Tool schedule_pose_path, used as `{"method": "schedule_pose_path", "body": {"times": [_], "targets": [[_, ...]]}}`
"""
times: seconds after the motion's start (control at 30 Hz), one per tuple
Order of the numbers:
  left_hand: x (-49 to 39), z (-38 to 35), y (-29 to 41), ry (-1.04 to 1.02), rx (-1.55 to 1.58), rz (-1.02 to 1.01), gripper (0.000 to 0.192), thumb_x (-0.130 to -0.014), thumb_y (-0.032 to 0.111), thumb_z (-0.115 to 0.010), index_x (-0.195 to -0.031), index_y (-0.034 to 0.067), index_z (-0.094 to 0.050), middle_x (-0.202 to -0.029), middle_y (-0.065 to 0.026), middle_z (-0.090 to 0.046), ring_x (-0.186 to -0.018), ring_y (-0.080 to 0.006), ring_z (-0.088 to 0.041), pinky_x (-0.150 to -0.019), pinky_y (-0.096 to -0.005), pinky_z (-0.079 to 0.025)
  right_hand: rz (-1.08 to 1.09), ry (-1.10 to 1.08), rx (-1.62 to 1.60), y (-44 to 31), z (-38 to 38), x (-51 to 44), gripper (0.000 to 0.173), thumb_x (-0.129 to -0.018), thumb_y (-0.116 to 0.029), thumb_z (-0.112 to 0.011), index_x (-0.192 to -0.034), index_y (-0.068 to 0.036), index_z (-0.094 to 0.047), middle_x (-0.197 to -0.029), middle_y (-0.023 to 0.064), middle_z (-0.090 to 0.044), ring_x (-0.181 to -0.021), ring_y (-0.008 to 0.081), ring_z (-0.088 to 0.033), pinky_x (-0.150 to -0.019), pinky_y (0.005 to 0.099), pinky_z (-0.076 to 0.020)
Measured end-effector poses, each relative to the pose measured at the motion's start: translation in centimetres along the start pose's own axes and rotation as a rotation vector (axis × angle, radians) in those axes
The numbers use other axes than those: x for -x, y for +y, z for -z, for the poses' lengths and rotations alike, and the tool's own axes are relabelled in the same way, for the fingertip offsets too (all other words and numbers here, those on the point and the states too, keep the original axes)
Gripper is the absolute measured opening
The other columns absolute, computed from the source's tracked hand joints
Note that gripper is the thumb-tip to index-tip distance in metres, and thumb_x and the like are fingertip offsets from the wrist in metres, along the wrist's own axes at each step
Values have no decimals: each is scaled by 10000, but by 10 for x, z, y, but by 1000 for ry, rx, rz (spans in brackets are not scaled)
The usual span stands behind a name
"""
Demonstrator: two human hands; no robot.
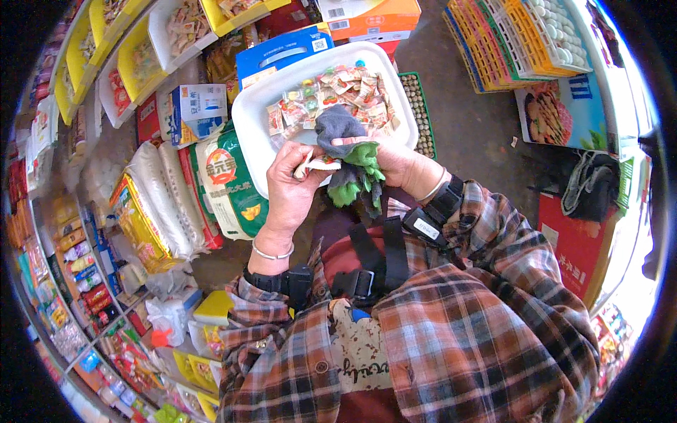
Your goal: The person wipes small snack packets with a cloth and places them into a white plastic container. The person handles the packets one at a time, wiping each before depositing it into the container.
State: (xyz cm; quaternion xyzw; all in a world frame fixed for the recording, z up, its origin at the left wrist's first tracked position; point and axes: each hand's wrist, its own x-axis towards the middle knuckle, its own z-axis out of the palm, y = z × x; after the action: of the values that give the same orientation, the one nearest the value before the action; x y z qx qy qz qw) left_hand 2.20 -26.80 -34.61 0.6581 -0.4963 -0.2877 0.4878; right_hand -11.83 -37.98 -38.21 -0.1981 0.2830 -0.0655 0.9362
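Note:
My left hand pinches small wrapped sweets with a pale wrapper and red print. My right hand holds a crumpled grey and green cloth, gathered close to those sweets. Part of the cloth hangs below the fingers. Both hands are over the near side of a white plastic tub. Inside it lie many loose wrapped sweets, mostly pale with red print, and some clear-wrapped ones towards the left. The cloth and hands hide part of the tub's near side.
Left of the tub stand a green rice sack, white sacks and a blue carton. Yellow and white sweet bins line the upper left. At right are stacked egg crates; a green tray sits beside the tub.

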Motion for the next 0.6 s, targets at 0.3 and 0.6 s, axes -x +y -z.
{"method": "schedule_pose_path", "body": {"times": [0.3, 0.6], "targets": [[9, 5, 8, 1, 823, 613, 381, -824, 125, -706, -1142, 0, -538, -949, -64, -643, -758, -129, -634, -612, -266, -552, 358, 56, 463, -10, -9, 4, 292, -745, -120, -739, -1008, -37, -644, -925, 49, -682, -783, 143, -645, -746, 291, -515], [18, -5, 2, -79, 669, 559, 296, -788, -38, -663, -1059, 14, -556, -873, -35, -633, -718, -123, -636, -609, -265, -550, 483, 424, 963, -5, -19, 3, 358, -704, -163, -738, -1024, -40, -634, -882, 107, -679, -834, 211, -653, -793, 336, -499]]}}
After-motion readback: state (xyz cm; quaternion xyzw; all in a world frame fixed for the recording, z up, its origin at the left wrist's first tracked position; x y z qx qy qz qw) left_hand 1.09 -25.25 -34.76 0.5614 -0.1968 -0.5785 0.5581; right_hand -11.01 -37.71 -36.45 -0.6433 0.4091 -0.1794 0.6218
